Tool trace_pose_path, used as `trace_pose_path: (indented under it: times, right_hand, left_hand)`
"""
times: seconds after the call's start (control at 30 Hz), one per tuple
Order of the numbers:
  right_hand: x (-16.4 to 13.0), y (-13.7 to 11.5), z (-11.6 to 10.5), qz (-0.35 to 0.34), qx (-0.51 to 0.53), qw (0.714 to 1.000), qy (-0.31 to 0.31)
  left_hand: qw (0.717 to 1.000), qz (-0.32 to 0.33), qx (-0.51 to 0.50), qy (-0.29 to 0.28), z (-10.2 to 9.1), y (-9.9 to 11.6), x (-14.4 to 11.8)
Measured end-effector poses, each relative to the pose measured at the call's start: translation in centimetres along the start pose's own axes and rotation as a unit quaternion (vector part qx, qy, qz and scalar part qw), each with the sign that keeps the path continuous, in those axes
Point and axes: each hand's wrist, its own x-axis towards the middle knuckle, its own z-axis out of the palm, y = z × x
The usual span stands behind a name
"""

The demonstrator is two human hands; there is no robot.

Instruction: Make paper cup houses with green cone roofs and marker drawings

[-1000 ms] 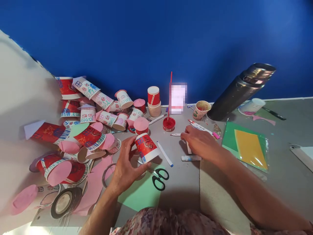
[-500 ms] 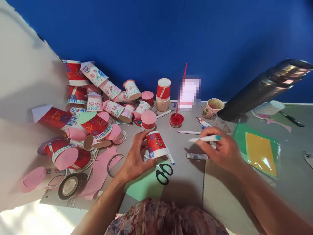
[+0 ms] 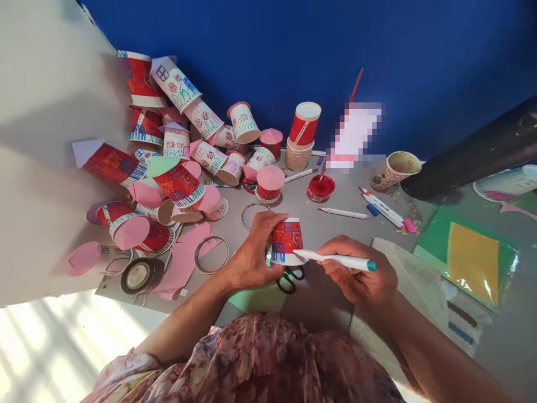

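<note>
Left hand (image 3: 255, 254): fingers wrapped around a red cup (image 3: 287, 240), held upside down just above the counter (image 3: 319, 291), near the middle of the view. Blue drawn lines showed on the cup's lower band; the side under the fingers was hidden.

Right hand (image 3: 363, 277): closed on a white marker (image 3: 335, 259) with a teal end. Its tip touched the cup's lower right edge.

Scissors (image 3: 290, 278): black handles only; the blades were hidden beneath the cup and hands.

Green sheet (image 3: 255, 296): partly covered by the left forearm and a patterned sleeve.

Cup pile (image 3: 180, 151): many decorated cups lying on their sides at far left, some with pink paper discs; the count could not be made out, as they overlapped.

Tape roll (image 3: 140, 275): near the counter's left edge, beside pink paper scraps (image 3: 180, 263).

Red paint pot (image 3: 320, 188): a thin red stick stood in it; behind it sat a blurred patch whose content could not be read.

Dark cylinder (image 3: 474, 157): cut off at the right edge. Folder (image 3: 470, 252) of green and yellow sheets: in a clear sleeve, at right.

Surface: grey counter, with a white panel at left. Room: a deep blue wall (image 3: 293, 50) behind.
</note>
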Motion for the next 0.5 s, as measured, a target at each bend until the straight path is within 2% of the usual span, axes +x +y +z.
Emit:
trace_pose_path:
  times: [0.2,0.5]
  right_hand:
    - [0.25,0.04,0.0,-0.035,-0.017,0.999,-0.014]
    - [0.19,0.32,0.12,-0.082,-0.041,0.995,-0.035]
  left_hand:
    - [1.0,-0.011,-0.008,-0.011,0.28,0.18,0.05]
    - [1.0,-0.005,-0.004,0.002,0.35,-0.13,-0.04]
